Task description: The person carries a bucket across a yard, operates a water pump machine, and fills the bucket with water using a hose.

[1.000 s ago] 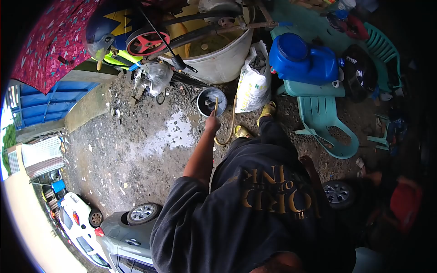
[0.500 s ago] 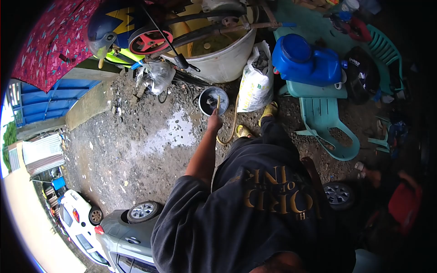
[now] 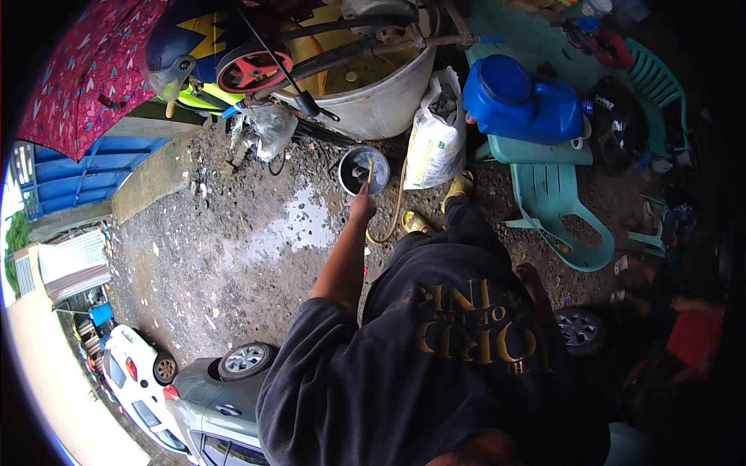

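Observation:
My left hand [image 3: 362,206] is stretched forward, its fingers wrapped round the end part of a yellowish hose [image 3: 399,203]. That end points over a small round bucket [image 3: 343,179] on the wet ground; dark and pale contents show inside, too small to name. The rest of the hose loops between my hand and my feet, then runs up beside a white sack [image 3: 430,155]. At my right side, part of my right hand [image 3: 530,278] hangs low by the dark shirt, its fingers too dark and hidden to make out.
Behind the bucket stands a big white tub [image 3: 381,116] of murky water. A blue jug [image 3: 536,109] rests on a green table [image 3: 536,154], with a green plastic chair [image 3: 556,206] alongside. Parked cars [image 3: 225,404] are at lower left. Another person in red [image 3: 695,338] is at right.
My left hand has shifted very slightly left and up, still holding the hose over the bucket. The person at far right has moved an arm.

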Motion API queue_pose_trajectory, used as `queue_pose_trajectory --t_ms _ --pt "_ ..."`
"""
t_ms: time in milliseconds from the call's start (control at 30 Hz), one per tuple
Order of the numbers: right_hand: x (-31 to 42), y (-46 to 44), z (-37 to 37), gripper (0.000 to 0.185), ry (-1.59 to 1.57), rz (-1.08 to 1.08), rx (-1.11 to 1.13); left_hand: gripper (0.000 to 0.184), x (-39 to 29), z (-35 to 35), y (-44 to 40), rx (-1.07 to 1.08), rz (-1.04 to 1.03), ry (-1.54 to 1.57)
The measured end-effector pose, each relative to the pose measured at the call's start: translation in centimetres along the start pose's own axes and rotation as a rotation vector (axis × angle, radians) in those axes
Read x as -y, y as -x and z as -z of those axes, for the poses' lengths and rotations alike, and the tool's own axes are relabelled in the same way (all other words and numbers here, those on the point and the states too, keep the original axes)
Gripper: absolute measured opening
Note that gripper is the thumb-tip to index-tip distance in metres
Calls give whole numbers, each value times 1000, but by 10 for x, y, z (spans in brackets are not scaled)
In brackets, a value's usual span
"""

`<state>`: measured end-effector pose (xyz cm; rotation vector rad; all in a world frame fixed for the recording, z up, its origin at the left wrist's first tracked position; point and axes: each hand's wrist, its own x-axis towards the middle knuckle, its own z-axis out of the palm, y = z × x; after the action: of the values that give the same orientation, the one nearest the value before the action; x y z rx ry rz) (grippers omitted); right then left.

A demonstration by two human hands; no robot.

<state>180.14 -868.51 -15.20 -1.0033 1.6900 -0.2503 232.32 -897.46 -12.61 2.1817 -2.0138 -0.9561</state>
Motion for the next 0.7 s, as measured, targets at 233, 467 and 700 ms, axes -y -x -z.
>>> queue_pose_trajectory --t_ms 233,467,700 --pt "41 11 4 16 -129 -221 -82 57 -5 -4 -2 8 55 74" --pt "9 3 2 17 19 -94 12 56 -3 -6 -7 76 163 105" --pt "41 14 6 18 79 -88 -15 55 -3 -4 -6 52 103 93"
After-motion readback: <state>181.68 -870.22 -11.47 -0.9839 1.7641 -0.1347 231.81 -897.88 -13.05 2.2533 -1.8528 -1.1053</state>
